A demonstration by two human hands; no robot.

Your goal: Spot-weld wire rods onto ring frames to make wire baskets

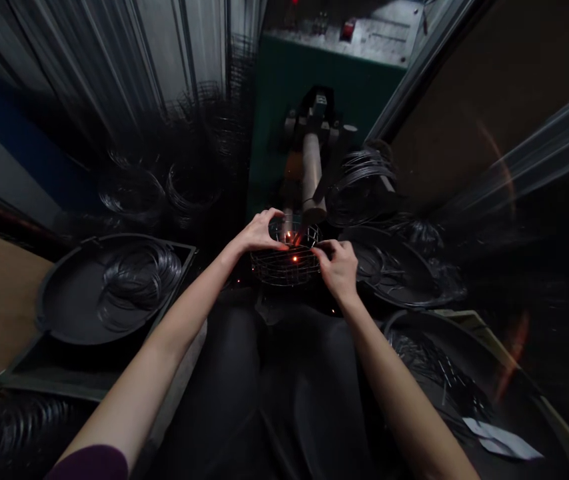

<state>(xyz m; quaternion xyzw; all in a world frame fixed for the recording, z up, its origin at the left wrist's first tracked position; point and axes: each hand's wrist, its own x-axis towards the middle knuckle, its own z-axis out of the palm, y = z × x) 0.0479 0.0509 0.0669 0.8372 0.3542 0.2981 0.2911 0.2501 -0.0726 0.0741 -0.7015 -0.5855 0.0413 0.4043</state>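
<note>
Both my hands hold a small round wire basket just under the copper electrode of a green welding machine. My left hand grips the basket's upper left rim with curled fingers. My right hand pinches the right rim. Orange sparks glow inside the basket near its centre. My dark-trousered legs sit below the basket.
A black round tray with loose wire rings lies at left. Another dark tray with wire pieces sits at right, a larger one lower right with white paper. Stacks of wire rings stand behind, corrugated metal walls beyond.
</note>
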